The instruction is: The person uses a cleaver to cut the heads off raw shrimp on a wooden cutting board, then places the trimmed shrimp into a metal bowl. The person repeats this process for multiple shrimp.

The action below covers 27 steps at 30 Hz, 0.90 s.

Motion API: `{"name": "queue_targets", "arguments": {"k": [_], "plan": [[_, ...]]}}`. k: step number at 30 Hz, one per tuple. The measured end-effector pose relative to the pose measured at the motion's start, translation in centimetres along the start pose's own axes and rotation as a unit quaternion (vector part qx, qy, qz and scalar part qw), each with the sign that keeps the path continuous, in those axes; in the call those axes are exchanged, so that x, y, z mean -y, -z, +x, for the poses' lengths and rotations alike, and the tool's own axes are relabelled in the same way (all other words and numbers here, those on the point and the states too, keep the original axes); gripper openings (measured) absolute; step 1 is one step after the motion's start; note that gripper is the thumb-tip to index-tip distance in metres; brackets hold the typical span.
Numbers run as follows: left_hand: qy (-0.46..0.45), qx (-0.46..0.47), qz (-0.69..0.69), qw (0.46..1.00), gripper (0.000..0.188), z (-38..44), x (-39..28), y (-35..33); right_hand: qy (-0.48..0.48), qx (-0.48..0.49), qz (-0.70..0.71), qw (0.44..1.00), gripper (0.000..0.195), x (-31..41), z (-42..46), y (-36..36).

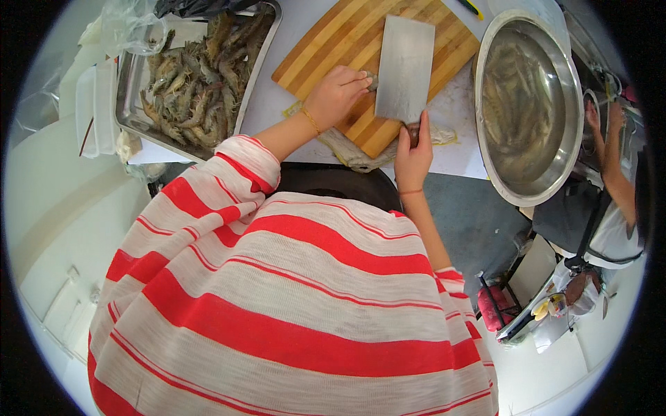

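Observation:
My left hand (341, 93) pinches a shrimp (371, 81) against the striped wooden cutting board (333, 44); most of the shrimp is hidden by my fingers. My right hand (414, 158) grips the dark handle of a cleaver (405, 67), index finger stretched along its side. The broad blade lies over the board with its left edge close beside the shrimp; whether the two touch, I cannot tell. To the left, whole raw shrimp (190, 96) are heaped in a metal tray (255, 78). More shrimp (515, 104) sit in cloudy water inside a steel basin (576, 119) at the right.
A folded cloth (359, 158) lies beneath the board's near corner. Clear plastic bags (132, 26) overlap the tray's far left corner, next to a plastic container (96, 112). Another person's arms (614, 156) are visible at the far right. A black-and-yellow handle (472, 8) shows beyond the board.

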<state>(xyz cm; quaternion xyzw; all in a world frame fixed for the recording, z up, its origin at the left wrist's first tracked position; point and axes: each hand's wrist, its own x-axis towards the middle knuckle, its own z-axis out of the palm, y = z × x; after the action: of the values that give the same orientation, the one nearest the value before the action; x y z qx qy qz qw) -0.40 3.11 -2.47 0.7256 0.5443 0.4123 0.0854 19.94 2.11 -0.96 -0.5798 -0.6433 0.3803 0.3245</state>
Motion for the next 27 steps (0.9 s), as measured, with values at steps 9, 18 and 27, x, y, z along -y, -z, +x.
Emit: {"name": "queue_targets", "arguments": {"k": [9,18,27], "plan": [[0.0,0.0,0.0,1.0,0.019,0.0,-0.1,0.2,0.011,0.003,-0.027,1.0,0.049,-0.2,0.0,0.0],[0.018,-0.003,-0.007,1.0,0.019,-0.3,-0.2,0.2,-0.026,0.007,-0.018,0.999,0.05,-0.4,-3.1,0.2],[0.029,0.017,-0.012,0.999,0.019,-0.2,0.2,0.1,-0.039,0.018,0.004,0.999,0.049,0.1,-3.7,1.1]]}}
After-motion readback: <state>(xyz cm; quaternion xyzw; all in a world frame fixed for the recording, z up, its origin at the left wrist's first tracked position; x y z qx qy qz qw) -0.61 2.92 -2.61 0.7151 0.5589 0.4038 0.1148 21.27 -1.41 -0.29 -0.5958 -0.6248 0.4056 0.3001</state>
